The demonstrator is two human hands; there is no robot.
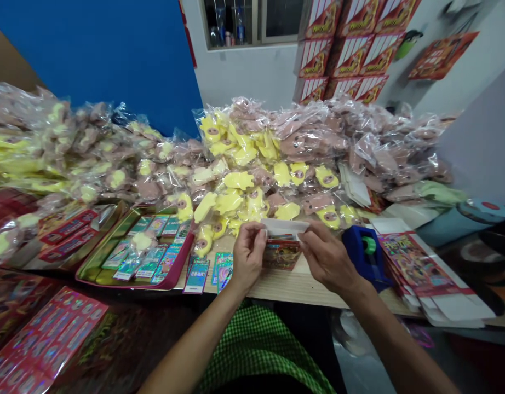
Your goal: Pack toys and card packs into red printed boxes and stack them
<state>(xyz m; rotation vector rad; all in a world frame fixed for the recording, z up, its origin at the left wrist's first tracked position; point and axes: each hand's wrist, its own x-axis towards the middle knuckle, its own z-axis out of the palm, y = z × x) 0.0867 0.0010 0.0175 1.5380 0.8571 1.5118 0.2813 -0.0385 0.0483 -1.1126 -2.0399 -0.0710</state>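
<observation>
Both of my hands hold a small red printed box [282, 253] just above the wooden table's front edge [285, 290]. My left hand [247, 256] pinches the left end of its white open flap [284, 226]. My right hand [326, 256] pinches the right end, fingers closed on it. A blue tape dispenser [365, 253] with a green roll stands right beside my right hand. Behind the box lies a heap of yellow and pink toys in clear bags [252, 180].
A tray [113, 273] of small green card packets sits at the left. Flat printed box blanks [417, 265] are stacked at the right. Red packs [42, 345] lie at the lower left. Red cartons [343, 49] are piled against the back wall.
</observation>
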